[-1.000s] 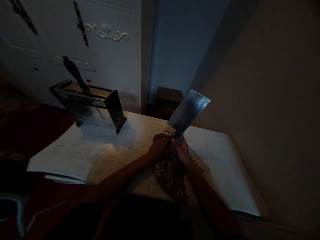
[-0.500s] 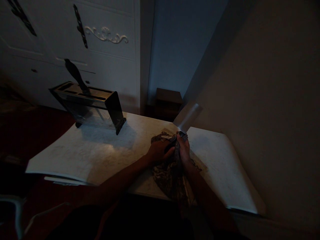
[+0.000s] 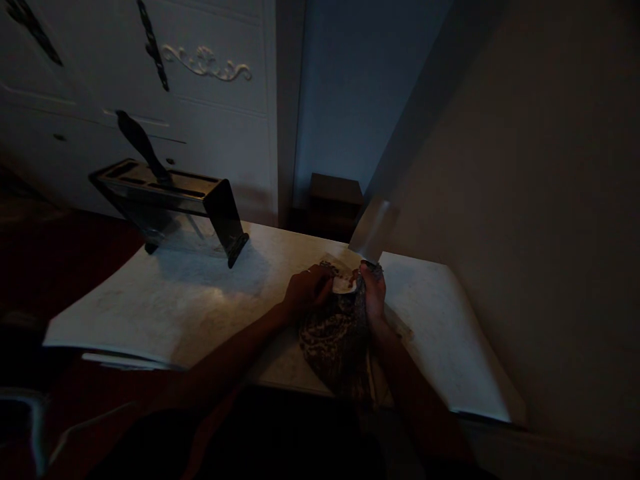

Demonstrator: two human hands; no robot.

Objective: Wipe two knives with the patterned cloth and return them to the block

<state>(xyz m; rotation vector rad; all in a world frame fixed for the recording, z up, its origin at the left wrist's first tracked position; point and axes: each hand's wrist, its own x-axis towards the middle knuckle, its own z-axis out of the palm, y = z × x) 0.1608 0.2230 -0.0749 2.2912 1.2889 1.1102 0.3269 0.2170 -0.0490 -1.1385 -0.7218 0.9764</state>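
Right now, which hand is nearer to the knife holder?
Left. The left hand, at the patterned cloth, is to the right of the knife holder; the right hand, gripping the big knife, is farther right.

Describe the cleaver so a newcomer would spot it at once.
Start at the pale tabletop and go to the person's right hand above it. Jutting from that hand, beyond the patterned cloth, is the cleaver. Its broad metal blade sets it apart from the black handle standing in the slotted holder.
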